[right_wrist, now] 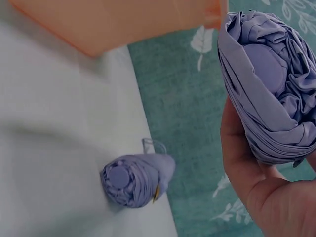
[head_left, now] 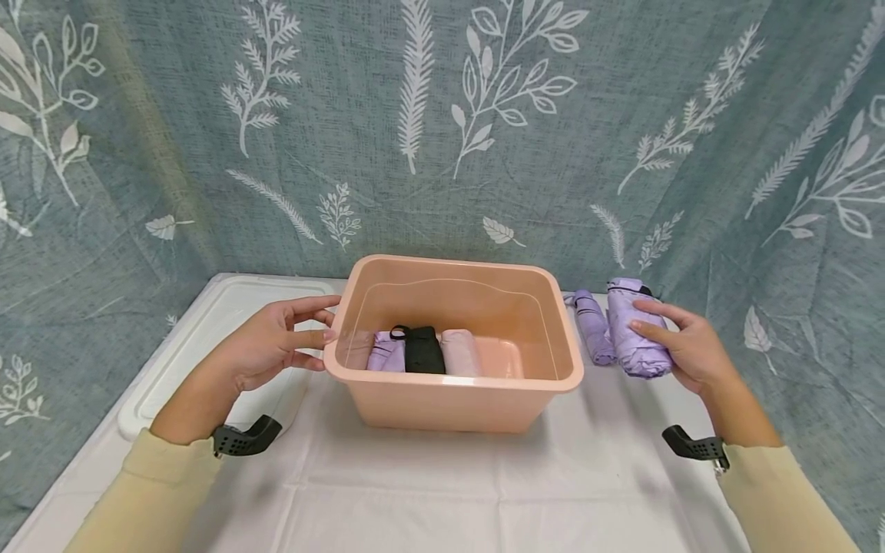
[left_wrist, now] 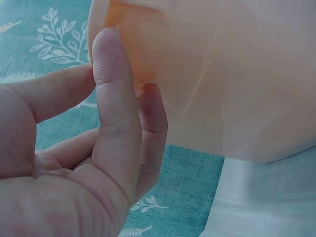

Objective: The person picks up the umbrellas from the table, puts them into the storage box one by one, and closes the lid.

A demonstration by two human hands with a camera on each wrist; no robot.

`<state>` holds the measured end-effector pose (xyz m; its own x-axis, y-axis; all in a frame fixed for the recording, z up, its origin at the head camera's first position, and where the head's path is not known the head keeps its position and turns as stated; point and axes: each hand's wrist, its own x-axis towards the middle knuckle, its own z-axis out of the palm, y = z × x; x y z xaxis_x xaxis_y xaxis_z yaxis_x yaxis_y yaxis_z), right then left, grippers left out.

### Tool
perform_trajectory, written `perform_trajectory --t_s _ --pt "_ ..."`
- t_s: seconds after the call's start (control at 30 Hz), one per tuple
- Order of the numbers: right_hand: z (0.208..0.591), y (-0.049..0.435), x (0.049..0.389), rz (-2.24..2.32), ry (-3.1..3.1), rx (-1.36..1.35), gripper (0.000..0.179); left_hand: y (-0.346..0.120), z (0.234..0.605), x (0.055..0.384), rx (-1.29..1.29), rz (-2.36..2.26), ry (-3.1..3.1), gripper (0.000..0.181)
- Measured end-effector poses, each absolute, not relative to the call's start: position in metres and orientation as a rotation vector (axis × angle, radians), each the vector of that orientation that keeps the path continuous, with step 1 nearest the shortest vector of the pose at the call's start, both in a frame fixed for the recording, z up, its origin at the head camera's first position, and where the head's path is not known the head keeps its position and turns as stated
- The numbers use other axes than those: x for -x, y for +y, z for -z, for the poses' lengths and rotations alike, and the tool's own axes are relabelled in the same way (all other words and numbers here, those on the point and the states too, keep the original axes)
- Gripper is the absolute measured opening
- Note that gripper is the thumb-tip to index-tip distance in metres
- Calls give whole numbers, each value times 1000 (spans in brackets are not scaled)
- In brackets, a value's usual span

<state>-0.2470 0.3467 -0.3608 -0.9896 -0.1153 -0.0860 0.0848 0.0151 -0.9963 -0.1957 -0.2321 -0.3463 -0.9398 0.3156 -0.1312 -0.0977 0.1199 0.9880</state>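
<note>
My right hand grips a thick folded lavender umbrella, raised off the table at the right. In the right wrist view its gathered cloth and round end face the camera. A slimmer folded lavender umbrella lies on the table beside it, with a cord loop. My left hand holds the left rim of a peach plastic bin, thumb and fingertips at the edge. Inside the bin stand a pink bundle, a lavender bundle, a black bundle with a loop and a pale pink bundle.
A white lid lies on the table left of the bin, partly behind my left forearm. White cloth covers the table. A blue-green curtain with white leaf prints hangs close behind the bin and along both sides.
</note>
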Motion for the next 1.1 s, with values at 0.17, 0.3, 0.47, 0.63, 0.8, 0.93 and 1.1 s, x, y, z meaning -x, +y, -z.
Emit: perform_trajectory --t_s 0.17,0.3,0.47,0.63,0.8,0.93,1.1 --pt "352 335 241 2116 2122 72 45 -233 346 196 -213 -1885 2093 73" --pt "346 324 238 2144 2110 111 42 -233 346 197 -230 -1893 2078 73" --pt "337 312 234 2152 2102 156 41 -233 345 197 -223 -1891 2074 73" --pt "325 298 232 2144 2106 161 41 -233 344 197 -216 -1884 2078 73" --pt "314 282 232 2116 2130 159 44 -234 344 197 -218 -1886 2078 73" --pt "307 269 234 2093 2177 177 43 -234 344 196 -218 -1889 2076 73" --pt "300 252 236 2099 2185 196 44 -233 344 196 -223 -1890 2079 73"
